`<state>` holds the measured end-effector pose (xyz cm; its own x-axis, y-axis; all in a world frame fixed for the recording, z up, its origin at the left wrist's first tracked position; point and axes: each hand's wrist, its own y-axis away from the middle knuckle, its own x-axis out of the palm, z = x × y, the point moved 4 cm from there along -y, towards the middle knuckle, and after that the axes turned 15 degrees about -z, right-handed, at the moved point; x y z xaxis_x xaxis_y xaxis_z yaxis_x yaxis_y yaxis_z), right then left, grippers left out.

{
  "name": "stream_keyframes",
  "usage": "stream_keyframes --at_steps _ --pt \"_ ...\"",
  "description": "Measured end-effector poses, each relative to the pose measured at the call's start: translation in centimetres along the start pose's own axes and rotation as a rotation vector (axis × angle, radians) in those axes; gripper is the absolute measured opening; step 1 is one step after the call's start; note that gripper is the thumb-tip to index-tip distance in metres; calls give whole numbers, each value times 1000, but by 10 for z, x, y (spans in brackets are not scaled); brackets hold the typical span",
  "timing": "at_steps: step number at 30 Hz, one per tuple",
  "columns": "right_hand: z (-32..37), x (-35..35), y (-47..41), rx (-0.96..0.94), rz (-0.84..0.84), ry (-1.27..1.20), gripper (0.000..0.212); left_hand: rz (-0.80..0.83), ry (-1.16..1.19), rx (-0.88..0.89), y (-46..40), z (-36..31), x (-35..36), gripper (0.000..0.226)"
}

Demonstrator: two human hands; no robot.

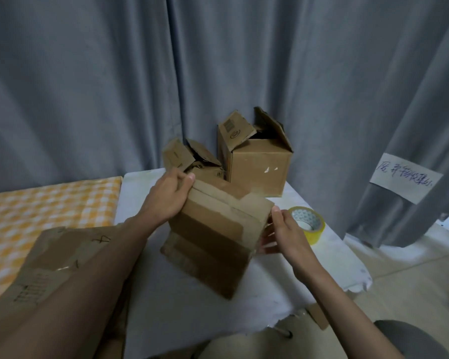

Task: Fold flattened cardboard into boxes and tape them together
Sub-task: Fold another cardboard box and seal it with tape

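Observation:
A brown cardboard box (213, 234) with old tape strips across it stands tilted on the white table (192, 320), resting on its near lower edge. My left hand (169, 198) grips its upper left edge, thumb on top. My right hand (283, 234) holds the box's right end, thumb on the top corner and fingers against the side. A roll of yellow tape (309, 224) lies on the table just right of my right hand. Flattened cardboard (49, 268) with handwriting lies at the left under my left forearm.
Two folded boxes with flaps up stand at the table's back: a small one (189, 159) and a larger one (257, 164). Grey curtains hang behind, with a handwritten paper label (405, 177). An orange checked cloth (36, 208) covers the left surface. Tiled floor lies to the right.

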<state>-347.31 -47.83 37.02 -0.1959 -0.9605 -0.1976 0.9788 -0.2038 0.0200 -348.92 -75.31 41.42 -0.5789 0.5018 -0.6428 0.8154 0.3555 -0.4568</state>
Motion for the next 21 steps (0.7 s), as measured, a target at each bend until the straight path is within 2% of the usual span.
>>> stream_keyframes --at_steps 3,6,10,12,14,16,18,21 --pt "18 0 3 -11 -14 -13 46 -108 89 2 6 -9 -28 36" --pt "30 2 3 -6 -24 -73 35 -213 159 1 14 -19 -54 41" --pt "37 3 -1 29 -16 -202 27 -294 395 -107 34 -24 -76 47" --pt "36 4 0 48 30 -260 25 -294 502 -176 45 -19 -76 41" --pt "32 5 0 27 64 -284 29 -281 553 -235 56 -8 -69 24" --pt "26 7 0 -24 93 -254 43 -257 495 -219 67 3 -60 16" --pt "17 9 -2 -92 119 -189 58 -207 458 -180 79 16 -50 24" --pt "2 10 -5 -184 65 -126 59 -104 291 -138 95 37 -35 26"
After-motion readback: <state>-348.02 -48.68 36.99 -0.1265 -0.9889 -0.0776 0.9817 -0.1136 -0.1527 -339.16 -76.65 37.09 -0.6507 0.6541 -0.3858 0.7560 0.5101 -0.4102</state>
